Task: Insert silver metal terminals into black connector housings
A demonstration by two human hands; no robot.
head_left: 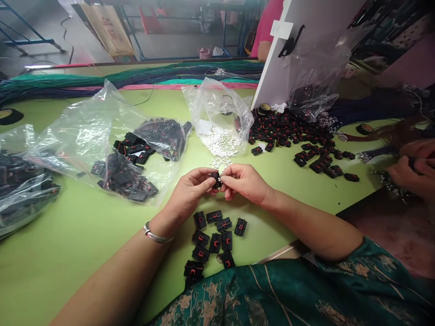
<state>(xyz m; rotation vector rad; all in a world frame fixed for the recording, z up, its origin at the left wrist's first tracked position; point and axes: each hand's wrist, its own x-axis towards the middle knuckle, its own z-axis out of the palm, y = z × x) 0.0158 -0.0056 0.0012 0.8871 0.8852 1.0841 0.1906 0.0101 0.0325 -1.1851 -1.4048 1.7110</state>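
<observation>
Between clamped left fingers (207, 184) sits a black connector (216, 180), right fingers (229, 182) pinched at its edge.

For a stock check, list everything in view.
Held connector housing: 1, black, centre
Loose housings: about ten, black, near edge
Other housings: many, black, right pile, left bags
Small pieces: many, white, centre bag and table
Plastic bags: several, clear, across table
Tape rolls: three, black, left and right
Wires: many, multicoloured, behind
Panel: 1, white, right
Tabletop: 1, green, foreground
Sack: 1, tan, background
Basket: 1, pink, background
Racks: several, blue, background
Co-worker's sleeve: 1, pink, behind panel
Co-worker's hand: 1+, bare, right
Bracelet: 1, silver, left wrist
Garment: 1, green floral, bottom
Left hand: 1, bare, centre
Right hand: 1, bare, centre
</observation>
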